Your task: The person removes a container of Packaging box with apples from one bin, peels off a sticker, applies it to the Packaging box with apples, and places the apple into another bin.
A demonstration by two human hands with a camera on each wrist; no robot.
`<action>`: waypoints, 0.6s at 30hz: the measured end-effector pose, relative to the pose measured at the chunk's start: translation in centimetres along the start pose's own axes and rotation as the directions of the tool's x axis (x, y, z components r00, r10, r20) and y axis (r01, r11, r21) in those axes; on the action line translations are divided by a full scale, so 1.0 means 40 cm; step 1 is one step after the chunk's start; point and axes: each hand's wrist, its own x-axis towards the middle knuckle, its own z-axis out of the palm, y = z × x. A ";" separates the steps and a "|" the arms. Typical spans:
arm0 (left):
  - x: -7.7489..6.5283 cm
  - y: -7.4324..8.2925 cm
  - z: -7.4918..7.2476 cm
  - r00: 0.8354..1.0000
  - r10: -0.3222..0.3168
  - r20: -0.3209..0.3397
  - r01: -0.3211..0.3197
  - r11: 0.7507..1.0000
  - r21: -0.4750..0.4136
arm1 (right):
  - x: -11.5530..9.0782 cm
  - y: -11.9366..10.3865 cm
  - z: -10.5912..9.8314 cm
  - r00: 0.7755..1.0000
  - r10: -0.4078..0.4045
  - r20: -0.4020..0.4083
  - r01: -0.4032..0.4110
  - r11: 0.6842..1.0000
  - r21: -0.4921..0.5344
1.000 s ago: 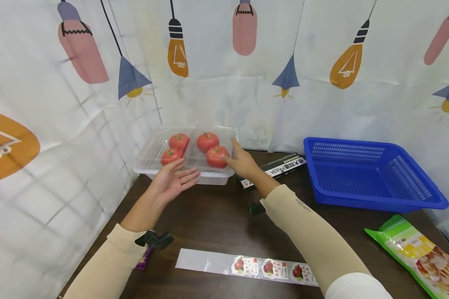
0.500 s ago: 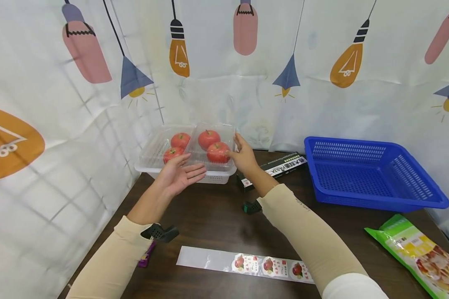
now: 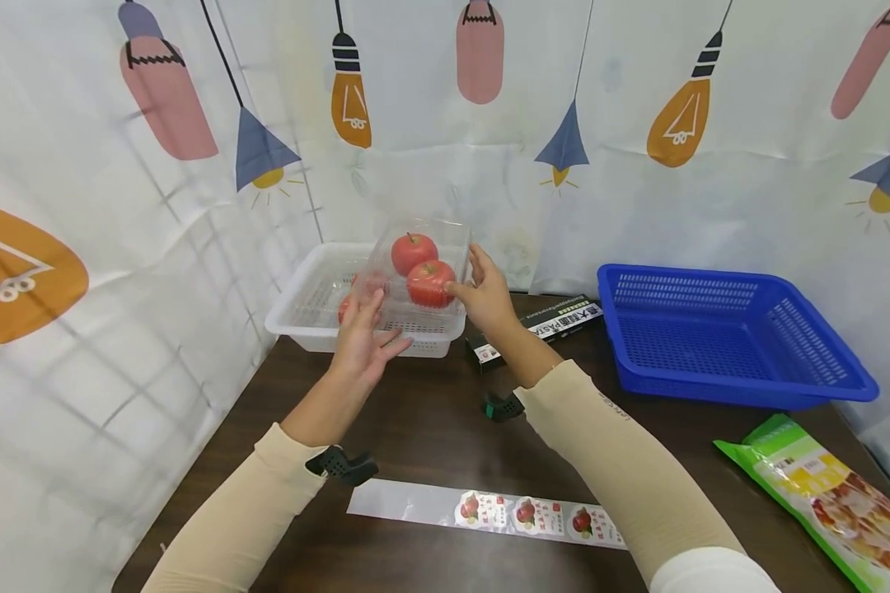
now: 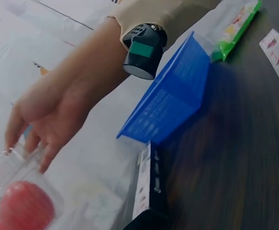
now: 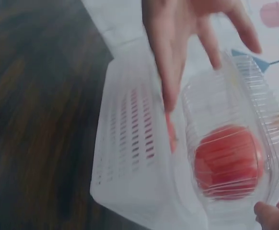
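Observation:
A clear plastic box [image 3: 446, 233] with two red apples [image 3: 430, 284] inside is raised and tilted over the white basket [image 3: 288, 284]. My right hand [image 3: 487, 298] grips the box's right side, thumb at the front. At its lower left is my left hand [image 3: 358, 344], fingers extended and spread, fingertips overlapping the box's edge in the head view. In the right wrist view the left hand [image 5: 187, 33] reaches down between the basket and the box. More red apples [image 3: 347, 310] lie in the basket, partly hidden by the left hand.
Right of the basket lies a black pasta box [image 3: 571, 317], partly behind the right forearm. A blue basket [image 3: 742, 391] stands at the back right, a green food bag [image 3: 823, 502] in front of it. A strip of apple stickers [image 3: 408, 502] lies near the front.
My right hand has lifted the box of apples up from the white basket and tilted it. The left hand has moved right and up towards its lower left edge.

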 end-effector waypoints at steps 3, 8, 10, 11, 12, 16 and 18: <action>0.001 -0.023 0.027 0.997 0.065 -0.029 -0.066 0.998 -0.025 | -0.017 -0.016 -0.005 1.000 -0.001 -0.006 0.001 1.000 -0.005; -0.006 -0.054 0.062 0.993 0.092 -0.072 -0.094 0.995 -0.021 | -0.061 -0.037 -0.024 0.998 0.045 -0.036 -0.049 0.991 -0.128; -0.009 -0.062 0.070 0.992 0.097 -0.083 -0.098 0.995 -0.008 | -0.079 -0.040 -0.034 0.998 0.055 -0.036 -0.060 0.982 -0.180; -0.011 -0.065 0.072 0.991 0.100 -0.088 -0.101 0.995 -0.001 | -0.088 -0.041 -0.039 0.998 0.054 -0.031 -0.059 0.978 -0.198; -0.013 -0.068 0.074 0.990 0.106 -0.090 -0.106 0.994 0.004 | -0.097 -0.042 -0.043 0.998 0.050 -0.024 -0.054 0.976 -0.212; -0.022 -0.074 0.079 0.990 0.115 -0.086 -0.113 0.993 0.030 | -0.130 -0.046 -0.063 0.999 0.031 -0.027 -0.038 0.963 -0.266; -0.030 -0.072 0.077 0.991 0.112 -0.072 -0.109 0.993 0.047 | -0.145 -0.050 -0.077 0.999 0.024 -0.032 -0.032 0.958 -0.285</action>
